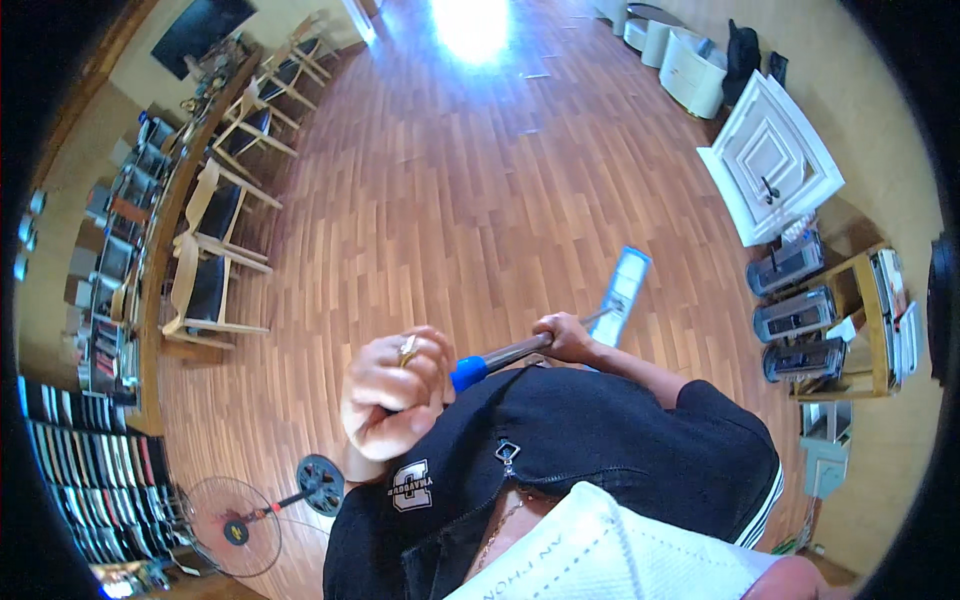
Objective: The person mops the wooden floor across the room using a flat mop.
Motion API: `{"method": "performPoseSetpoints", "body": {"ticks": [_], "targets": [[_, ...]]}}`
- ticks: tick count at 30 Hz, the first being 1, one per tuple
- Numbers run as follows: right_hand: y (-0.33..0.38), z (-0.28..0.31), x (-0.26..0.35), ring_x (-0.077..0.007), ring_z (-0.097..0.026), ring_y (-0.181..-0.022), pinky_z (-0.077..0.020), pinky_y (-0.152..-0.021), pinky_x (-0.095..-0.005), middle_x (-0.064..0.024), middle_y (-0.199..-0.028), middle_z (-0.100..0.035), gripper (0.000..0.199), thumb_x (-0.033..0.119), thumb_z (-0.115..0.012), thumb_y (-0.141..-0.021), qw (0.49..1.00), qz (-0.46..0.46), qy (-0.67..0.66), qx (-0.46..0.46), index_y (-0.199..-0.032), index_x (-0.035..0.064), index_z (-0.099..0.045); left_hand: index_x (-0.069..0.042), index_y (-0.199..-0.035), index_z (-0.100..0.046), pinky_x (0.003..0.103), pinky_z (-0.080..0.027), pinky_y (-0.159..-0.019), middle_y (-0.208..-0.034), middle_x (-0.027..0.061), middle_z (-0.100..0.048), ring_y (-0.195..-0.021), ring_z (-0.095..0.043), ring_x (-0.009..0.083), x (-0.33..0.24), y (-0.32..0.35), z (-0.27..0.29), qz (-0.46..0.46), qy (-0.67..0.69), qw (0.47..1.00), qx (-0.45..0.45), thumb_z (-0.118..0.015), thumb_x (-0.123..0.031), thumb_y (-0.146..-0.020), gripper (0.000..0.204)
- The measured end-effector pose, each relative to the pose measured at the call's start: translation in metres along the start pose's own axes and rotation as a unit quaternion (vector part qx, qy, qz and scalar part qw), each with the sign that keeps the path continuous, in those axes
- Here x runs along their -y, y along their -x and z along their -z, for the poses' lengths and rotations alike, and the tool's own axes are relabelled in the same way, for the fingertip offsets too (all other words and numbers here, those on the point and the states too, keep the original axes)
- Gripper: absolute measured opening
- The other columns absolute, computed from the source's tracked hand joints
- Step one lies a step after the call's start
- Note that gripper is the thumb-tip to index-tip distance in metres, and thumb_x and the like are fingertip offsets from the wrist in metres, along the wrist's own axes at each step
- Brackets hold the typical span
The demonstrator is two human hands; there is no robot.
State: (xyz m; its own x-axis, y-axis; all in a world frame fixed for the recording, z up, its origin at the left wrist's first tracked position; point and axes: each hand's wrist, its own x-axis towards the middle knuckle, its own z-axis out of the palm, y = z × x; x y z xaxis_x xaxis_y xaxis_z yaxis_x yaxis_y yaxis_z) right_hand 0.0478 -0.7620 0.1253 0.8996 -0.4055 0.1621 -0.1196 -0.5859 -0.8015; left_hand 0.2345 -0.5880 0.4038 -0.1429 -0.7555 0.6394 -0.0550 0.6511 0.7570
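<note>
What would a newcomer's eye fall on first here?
Probably the brilliant white glare on the wooden floor at the top of the view. Next comes the flat mop in lower centre, its pole in the left hand and right hand, its pale blue-edged head on the floor. The white panelled door piece stands out at upper right.

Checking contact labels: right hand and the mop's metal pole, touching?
Touching. The head view shows it: the right hand closes around the metal pole, which shows on both sides of the hand.
</note>
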Motion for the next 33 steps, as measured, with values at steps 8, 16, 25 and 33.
{"method": "performPoseSetpoints", "body": {"ticks": [8,16,25,33], "targets": [[-0.076,-0.092,0.056,-0.0306,-0.051,-0.054,-0.0377,-0.051,-0.0399,-0.0102,-0.056,-0.048,0.037,0.024,-0.076,-0.077,0.954,0.246,-0.115,0.129,-0.058,0.0099,-0.048,-0.009,-0.053,-0.045,0.036,-0.046,-0.059,-0.052,0.002,-0.05,-0.051,-0.056,0.0205,-0.093,0.053,-0.031,-0.009,-0.213,0.976,-0.055,-0.071,-0.021,-0.081,0.04],[-0.109,-0.209,0.111,-0.0334,-0.056,-0.062,-0.0401,-0.054,-0.0411,-0.0132,-0.063,-0.051,0.02,0.012,-0.069,-0.065,0.912,0.291,-0.139,0.255,-0.064,0.0067,-0.05,-0.012,-0.052,-0.046,0.033,-0.045,-0.059,-0.052,-0.0005,-0.05,-0.049,-0.053,0.0176,-0.136,0.104,-0.04,0.013,-0.317,0.943,-0.099,-0.079,-0.027,-0.079,0.044],[-0.105,-0.24,0.114,-0.0328,-0.059,-0.065,-0.044,-0.056,-0.0396,-0.0106,-0.065,-0.057,0.015,0.007,-0.07,-0.065,0.944,0.26,-0.097,0.179,-0.065,0.0086,-0.054,-0.012,-0.057,-0.053,0.033,-0.048,-0.063,-0.057,0.0006,-0.058,-0.055,-0.059,0.0176,-0.134,0.166,-0.032,0.067,-0.333,0.936,-0.089,-0.086,-0.023,-0.068,0.037],[-0.075,-0.225,0.126,-0.0322,-0.061,-0.066,-0.0471,-0.058,-0.0368,-0.0137,-0.067,-0.06,0.02,0.012,-0.076,-0.072,0.971,0.206,-0.119,0.039,-0.066,0.0061,-0.059,-0.01,-0.06,-0.055,0.035,-0.052,-0.062,-0.061,0.0021,-0.063,-0.058,-0.066,0.0193,-0.143,0.184,-0.008,-0.021,-0.271,0.955,-0.122,-0.071,-0.021,-0.078,0.027]]}}
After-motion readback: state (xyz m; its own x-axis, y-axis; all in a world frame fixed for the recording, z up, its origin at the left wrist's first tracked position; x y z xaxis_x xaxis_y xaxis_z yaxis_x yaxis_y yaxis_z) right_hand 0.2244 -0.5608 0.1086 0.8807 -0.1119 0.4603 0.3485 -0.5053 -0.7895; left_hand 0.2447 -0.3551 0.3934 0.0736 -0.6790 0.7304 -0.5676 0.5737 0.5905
